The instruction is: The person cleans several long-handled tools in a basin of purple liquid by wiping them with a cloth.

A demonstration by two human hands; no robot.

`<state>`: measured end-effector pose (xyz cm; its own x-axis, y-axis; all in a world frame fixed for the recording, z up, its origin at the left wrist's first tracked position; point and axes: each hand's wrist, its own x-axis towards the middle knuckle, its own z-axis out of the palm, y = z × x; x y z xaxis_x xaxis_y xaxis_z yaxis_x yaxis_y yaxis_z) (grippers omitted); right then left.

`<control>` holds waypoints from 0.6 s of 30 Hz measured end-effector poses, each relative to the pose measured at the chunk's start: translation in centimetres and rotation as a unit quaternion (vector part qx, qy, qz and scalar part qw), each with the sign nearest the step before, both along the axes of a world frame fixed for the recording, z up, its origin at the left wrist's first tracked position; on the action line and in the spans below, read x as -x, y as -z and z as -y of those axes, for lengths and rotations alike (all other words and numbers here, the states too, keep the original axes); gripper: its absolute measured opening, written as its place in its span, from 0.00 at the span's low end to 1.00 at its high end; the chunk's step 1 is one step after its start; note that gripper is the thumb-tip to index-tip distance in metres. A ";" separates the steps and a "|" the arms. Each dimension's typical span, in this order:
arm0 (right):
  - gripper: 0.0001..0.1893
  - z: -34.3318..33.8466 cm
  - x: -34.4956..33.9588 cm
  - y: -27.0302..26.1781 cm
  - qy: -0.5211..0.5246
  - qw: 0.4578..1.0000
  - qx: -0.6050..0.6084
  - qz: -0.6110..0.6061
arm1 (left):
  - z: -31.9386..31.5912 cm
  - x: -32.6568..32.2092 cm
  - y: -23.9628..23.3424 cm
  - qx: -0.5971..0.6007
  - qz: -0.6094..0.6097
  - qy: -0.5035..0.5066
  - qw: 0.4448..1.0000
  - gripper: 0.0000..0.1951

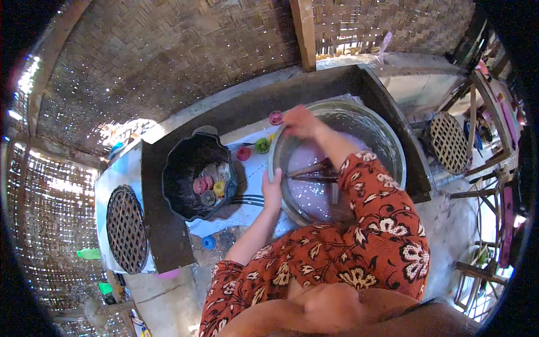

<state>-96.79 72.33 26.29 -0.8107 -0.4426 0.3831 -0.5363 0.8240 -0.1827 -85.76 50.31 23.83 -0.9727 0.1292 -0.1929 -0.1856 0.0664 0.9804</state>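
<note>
A large round basin (pixel 398 147) holds pale pink liquid (pixel 309 198). Wooden sticks (pixel 309 169) slant into the liquid from the middle of the basin. My left hand (pixel 273 189) grips the basin's left rim, thumb towards the inside. Over the far left rim is my right hand (pixel 301 122), blurred; whether its fingers hold anything is unclear. Just beside those fingers is a small pink plastic cup-like piece (pixel 276 118). Near the basin's left side lie a green piece (pixel 262 145) and a red piece (pixel 243 153) on a white-and-blue sheet (pixel 252 210).
A black scalloped tub (pixel 179 168) to the left contains several small coloured pieces (pixel 206 185). Dark trough walls (pixel 168 202) rise around the sheet. A lattice tray (pixel 126 227) rests at far left, another (pixel 449 142) at right. A blue piece (pixel 209 242) lies near the front edge.
</note>
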 end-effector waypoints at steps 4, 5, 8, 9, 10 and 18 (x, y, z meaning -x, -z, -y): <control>0.16 -10.9 -2.6 1.7 0.295 0.951 -0.097 -0.002 | 0.8 0.3 1.9 0.025 -0.054 0.000 0.998 0.14; 0.16 -13.4 -3.9 2.7 0.354 0.927 -0.118 0.045 | 0.6 0.3 1.8 0.022 -0.069 0.005 0.997 0.14; 0.16 -13.9 -6.4 1.5 0.454 0.868 -0.163 0.118 | 0.7 0.7 1.5 0.068 -0.073 0.000 0.995 0.14; 0.16 -14.0 -6.8 1.1 0.485 0.845 -0.177 0.139 | 0.4 1.0 1.5 0.076 -0.065 0.005 0.995 0.14; 0.17 -15.3 -7.4 1.9 0.493 0.853 -0.138 0.101 | 0.0 0.9 1.5 0.079 -0.067 -0.005 0.995 0.14; 0.14 -14.1 -18.5 0.2 0.581 0.707 -0.316 0.252 | 0.0 -0.1 -0.3 0.127 -0.127 -0.040 0.983 0.15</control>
<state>-78.28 86.41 26.09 -0.7313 0.6794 -0.0601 0.5706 0.6578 0.4916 -85.64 50.31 24.08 -0.9988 0.0286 0.0409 0.0478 0.3097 0.9496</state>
